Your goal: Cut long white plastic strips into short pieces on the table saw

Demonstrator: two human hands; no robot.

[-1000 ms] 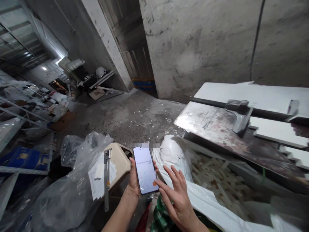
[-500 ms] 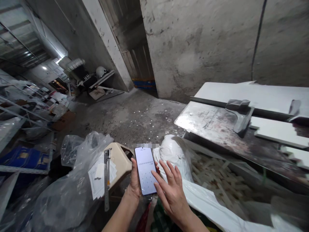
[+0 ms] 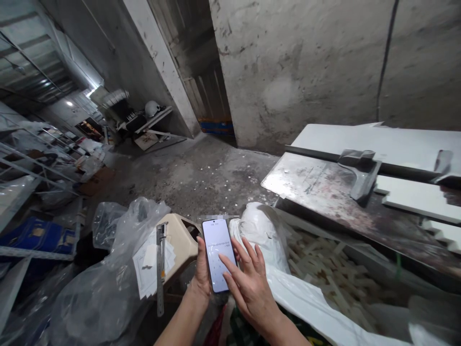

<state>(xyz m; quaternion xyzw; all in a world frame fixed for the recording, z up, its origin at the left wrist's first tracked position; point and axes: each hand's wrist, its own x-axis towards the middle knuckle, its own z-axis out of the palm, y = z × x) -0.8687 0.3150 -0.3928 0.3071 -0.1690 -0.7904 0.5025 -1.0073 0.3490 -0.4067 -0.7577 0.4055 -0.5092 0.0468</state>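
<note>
A smartphone (image 3: pixel 216 240) with a lit, calculator-like screen is held upright in my left hand (image 3: pixel 202 271), its thumb along the left edge and fingertips showing at the right edge. Over the lower part of the screen, my right hand (image 3: pixel 250 283) spreads its fingers and holds nothing. Its index fingertip is at the keypad; whether it touches the glass I cannot tell. Left of the phone stands a beige plastic stool (image 3: pixel 183 235). On it lie white paper sheets (image 3: pixel 146 274) and a metal caliper (image 3: pixel 160 269).
Clear plastic bags (image 3: pixel 97 293) bulge at the left. On the right, a white sack (image 3: pixel 257 226) stands beside a heap of pale offcut strips (image 3: pixel 331 269). A metal-topped machine table (image 3: pixel 306 178) carries white boards (image 3: pixel 418 197). White scraps dot the concrete floor (image 3: pixel 180 168).
My right index finger has moved left and slightly up across the phone's keypad. The left hand keeps its hold on the phone. The view has shifted very slightly.
</note>
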